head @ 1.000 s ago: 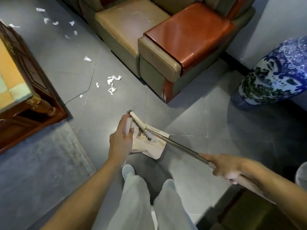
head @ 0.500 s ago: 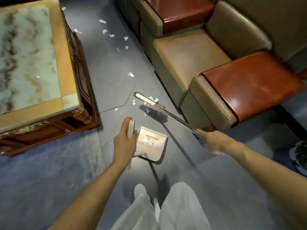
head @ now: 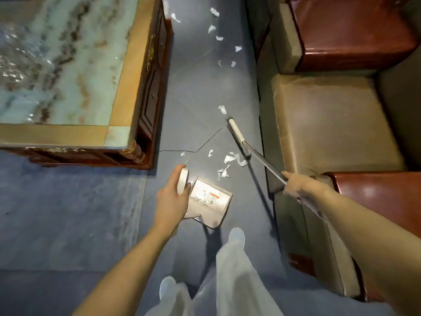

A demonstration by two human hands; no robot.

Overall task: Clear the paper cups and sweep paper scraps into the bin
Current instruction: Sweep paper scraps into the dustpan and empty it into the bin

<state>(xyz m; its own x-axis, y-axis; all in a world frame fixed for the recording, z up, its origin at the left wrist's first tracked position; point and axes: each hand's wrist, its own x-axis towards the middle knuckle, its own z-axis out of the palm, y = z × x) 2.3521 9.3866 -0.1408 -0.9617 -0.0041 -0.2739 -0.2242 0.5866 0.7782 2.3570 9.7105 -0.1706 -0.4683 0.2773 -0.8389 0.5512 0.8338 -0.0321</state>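
Paper scraps (head: 230, 164) are lying in a loose white cluster on the grey floor (head: 196, 92), between the dustpan (head: 210, 200) and the broom head (head: 235, 131). More scraps are trailing up the aisle toward the top of the view, one just beyond the tip of the broom head and the rest well apart from it.

The dustpan is sitting on the floor just short of the cluster, its pale pan facing up. A label with an orange stripe, a round symbol and lines of small print is showing on it, but the print is too blurred to read. The left hand (head: 172, 201) is wrapping its grip around the dustpan's white handle (head: 183, 184), fingers closed on it.

The right hand (head: 298, 187) is gripping the metal shaft of the broom (head: 262, 159) with closed fingers, the shaft slanting down and away to the white head, which is touching the floor close beside the sofa (head: 330, 124). The head is standing beyond the cluster.

The bench (head: 123, 87), with a marbled green top and dark carved wooden sides, is standing to the left of the aisle, and the sofa with tan cushions and red-brown armrests is lining the right. The person's pale trousers and light shoes are showing at the bottom.
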